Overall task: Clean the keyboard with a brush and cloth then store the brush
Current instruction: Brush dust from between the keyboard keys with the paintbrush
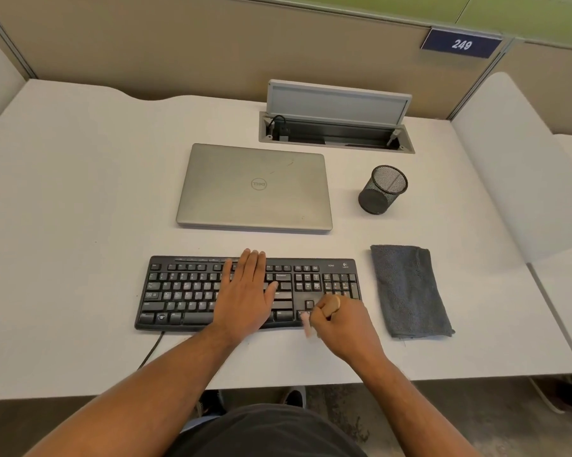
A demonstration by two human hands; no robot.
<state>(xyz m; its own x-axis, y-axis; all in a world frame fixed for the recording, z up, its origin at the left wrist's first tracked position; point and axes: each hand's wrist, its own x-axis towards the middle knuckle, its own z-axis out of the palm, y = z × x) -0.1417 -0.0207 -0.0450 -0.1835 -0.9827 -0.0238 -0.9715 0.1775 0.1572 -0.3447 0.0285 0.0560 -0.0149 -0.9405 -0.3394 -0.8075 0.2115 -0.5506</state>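
- Brushing step: right hand [342, 319] gripping brush [331, 305], blurred bristles sweeping keyboard [185, 291] near arrow keys.
- Left hand [246, 291] pressing flat, fingers straight, steadying keyboard.
- Next, probably: wiping with cloth [409, 288] right of keyboard; mesh cup [381, 189] awaiting brush.

Pretty even, soft overhead light, no harsh glare, only faint shadows on the desk [80, 192]. Wide-angle lens bends the edges. Brush [308, 328] bristles are motion-blurred, the rest's decently sharp.
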